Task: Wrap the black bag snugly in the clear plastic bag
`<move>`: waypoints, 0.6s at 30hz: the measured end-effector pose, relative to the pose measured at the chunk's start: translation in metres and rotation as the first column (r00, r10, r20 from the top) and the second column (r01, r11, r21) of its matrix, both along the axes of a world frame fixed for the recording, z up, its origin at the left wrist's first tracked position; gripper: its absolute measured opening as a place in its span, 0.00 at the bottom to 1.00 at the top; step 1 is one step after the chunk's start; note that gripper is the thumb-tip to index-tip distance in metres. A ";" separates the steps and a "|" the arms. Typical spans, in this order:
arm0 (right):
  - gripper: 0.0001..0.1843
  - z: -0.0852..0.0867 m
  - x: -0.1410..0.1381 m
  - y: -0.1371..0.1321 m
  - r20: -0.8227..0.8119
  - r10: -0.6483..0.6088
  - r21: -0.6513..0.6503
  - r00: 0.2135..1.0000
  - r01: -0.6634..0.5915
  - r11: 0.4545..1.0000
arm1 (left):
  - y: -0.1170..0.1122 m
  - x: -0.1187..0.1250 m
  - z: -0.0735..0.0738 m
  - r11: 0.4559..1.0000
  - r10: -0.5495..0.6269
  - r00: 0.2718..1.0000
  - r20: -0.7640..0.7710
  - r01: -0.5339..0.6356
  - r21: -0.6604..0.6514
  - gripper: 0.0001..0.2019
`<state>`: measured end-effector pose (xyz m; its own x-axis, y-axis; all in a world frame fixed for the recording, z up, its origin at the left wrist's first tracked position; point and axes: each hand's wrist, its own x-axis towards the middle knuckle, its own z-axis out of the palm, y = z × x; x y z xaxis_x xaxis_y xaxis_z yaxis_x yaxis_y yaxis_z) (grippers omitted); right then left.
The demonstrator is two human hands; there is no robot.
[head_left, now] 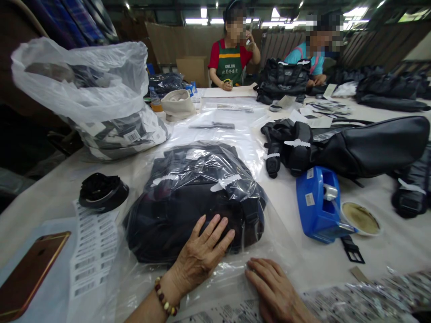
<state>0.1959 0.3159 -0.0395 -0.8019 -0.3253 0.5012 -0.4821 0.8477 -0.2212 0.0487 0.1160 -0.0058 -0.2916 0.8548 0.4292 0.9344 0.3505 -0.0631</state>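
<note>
Left hand [201, 256] flat on backpack [188, 197], nearer | right hand [278, 290] flat on its plastic bag [232, 278] (surface's near edge) | hands apart, gripping nothing

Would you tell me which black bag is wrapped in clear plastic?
The black bag under the left hand; the bags to its right lie bare.

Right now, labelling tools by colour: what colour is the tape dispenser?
The tape dispenser is blue; head view shows it.

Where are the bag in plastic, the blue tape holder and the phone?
bag [188, 197]: head view, on its dark middle under the plastic.
tape holder [314, 219]: head view, on its blue side.
phone [30, 269]: head view, on its flat middle.
</note>
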 end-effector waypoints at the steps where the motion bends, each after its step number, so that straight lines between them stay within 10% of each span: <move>1: 0.30 0.004 0.001 0.001 0.055 -0.005 0.026 0.998 0.004 1.000 | 0.000 0.000 0.000 1.000 0.002 1.000 0.004 -0.002 -0.003 0.22; 7: 0.31 0.024 0.011 0.007 0.181 -0.031 0.049 0.983 0.022 0.999 | -0.005 -0.002 0.003 1.000 -0.028 0.998 -0.051 0.027 -0.016 0.23; 11: 0.19 0.026 0.006 0.017 -0.017 -0.211 -0.119 0.977 0.207 0.971 | -0.006 -0.002 0.004 0.999 -0.041 0.996 -0.080 0.040 -0.017 0.24; 15: 0.23 0.021 -0.014 0.036 -0.151 -0.608 -0.259 0.779 0.563 0.785 | -0.004 -0.002 0.003 1.000 -0.027 0.996 -0.080 0.027 -0.010 0.23; 18: 0.28 0.015 -0.025 0.046 0.133 -0.640 -0.375 0.757 0.636 0.675 | -0.003 -0.002 0.001 1.000 -0.025 0.997 -0.074 0.026 0.011 0.22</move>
<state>0.1710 0.3618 -0.0247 -0.7386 0.4782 0.4752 0.1408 0.7987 -0.5850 0.0463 0.1127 -0.0052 -0.2369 0.8563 0.4591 0.9362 0.3275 -0.1279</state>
